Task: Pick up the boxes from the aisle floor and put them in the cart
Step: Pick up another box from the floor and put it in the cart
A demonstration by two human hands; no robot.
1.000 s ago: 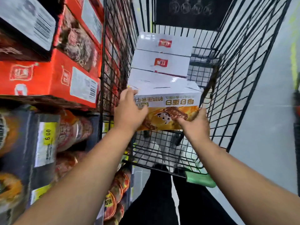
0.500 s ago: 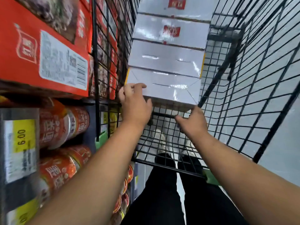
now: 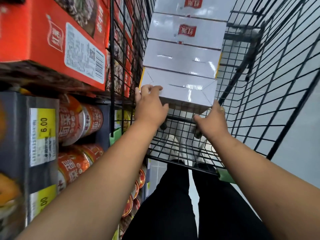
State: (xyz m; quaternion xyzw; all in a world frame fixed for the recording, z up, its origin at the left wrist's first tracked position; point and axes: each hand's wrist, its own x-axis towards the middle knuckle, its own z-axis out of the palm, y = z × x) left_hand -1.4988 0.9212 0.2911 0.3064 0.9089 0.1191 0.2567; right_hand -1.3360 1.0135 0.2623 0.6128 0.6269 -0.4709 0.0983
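Together left hand (image 3: 150, 109) and right hand (image 3: 212, 122) clasp box (image 3: 183, 91).

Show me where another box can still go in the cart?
Bare wire floor shows between the nearest white box and the cart's near edge. A narrower strip runs between the row of white boxes and the right wall. The left side is crowded: boxes sit close to the left wall, beside the red cartons.
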